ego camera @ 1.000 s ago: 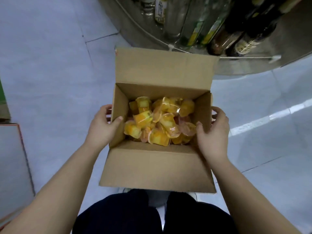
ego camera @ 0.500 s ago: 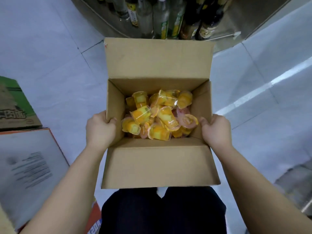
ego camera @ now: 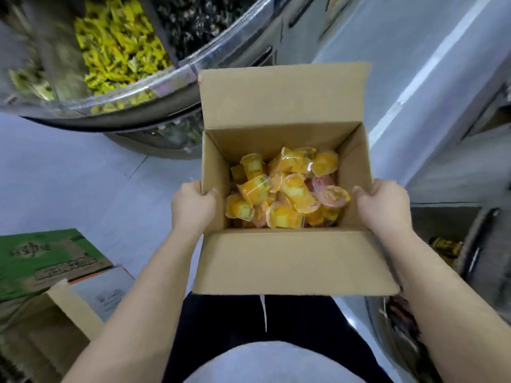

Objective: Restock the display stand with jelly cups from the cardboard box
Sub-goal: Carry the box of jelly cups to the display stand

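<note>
Left hand [ego camera: 193,208] and right hand [ego camera: 383,207] clamp the box [ego camera: 287,261] walls, thumbs inside, jelly cups [ego camera: 284,189] piled between my grips; I keep it level toward the display stand [ego camera: 143,87].

Even, cool indoor light from overhead — no harsh shadows, only soft shade inside the cardboard box [ego camera: 284,255] and under its near flap. Centre is sharp: the jelly cups [ego camera: 284,194] read clearly, with small highlights on their film lids. Heavy motion blur toward the edges — the display stand [ego camera: 154,87] upper left is smeared, glare along its clear rim. Wide-angle distortion bends the floor [ego camera: 69,183] lines.
</note>
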The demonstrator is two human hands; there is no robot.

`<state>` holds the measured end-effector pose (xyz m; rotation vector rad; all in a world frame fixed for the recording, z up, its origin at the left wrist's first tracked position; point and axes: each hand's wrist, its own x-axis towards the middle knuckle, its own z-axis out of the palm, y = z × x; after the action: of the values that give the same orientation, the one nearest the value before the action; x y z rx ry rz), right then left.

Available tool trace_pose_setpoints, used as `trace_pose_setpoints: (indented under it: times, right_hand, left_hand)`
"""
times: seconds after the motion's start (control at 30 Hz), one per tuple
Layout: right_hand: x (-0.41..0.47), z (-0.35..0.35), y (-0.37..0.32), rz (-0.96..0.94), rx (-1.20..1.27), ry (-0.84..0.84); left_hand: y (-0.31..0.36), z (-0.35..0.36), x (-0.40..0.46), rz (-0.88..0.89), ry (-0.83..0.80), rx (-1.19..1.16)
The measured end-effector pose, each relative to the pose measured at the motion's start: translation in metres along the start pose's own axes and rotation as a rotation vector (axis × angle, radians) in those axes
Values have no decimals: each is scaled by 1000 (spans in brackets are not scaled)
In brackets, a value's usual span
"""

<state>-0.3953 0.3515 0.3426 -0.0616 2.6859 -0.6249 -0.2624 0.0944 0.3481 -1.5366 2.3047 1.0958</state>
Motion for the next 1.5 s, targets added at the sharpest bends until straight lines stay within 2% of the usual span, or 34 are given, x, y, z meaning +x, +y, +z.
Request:
trace_pose_setpoints:
  times: [0.2, 0.4, 0.7, 0.93, 1.23, 1.5]
  right_hand:
    - [70, -90, 31, 154, 93, 160]
    - [178, -146, 46, 323, 186, 248]
    - [345, -253, 43, 497, 238, 339]
    - [514, -335, 98, 510, 256, 385]
    - [735, -488, 139, 478, 244, 340]
    - [962, -579, 169, 502, 223, 298]
  left_hand:
    - [142, 37, 17, 240, -64, 20]
    - [285, 88, 93, 403, -130, 118]
    - [520, 143, 184, 567, -249, 225]
    - [700, 237, 234, 558, -279, 232]
    - [936, 330, 275, 507, -262, 163]
    - [1133, 431, 379, 507, -256, 166]
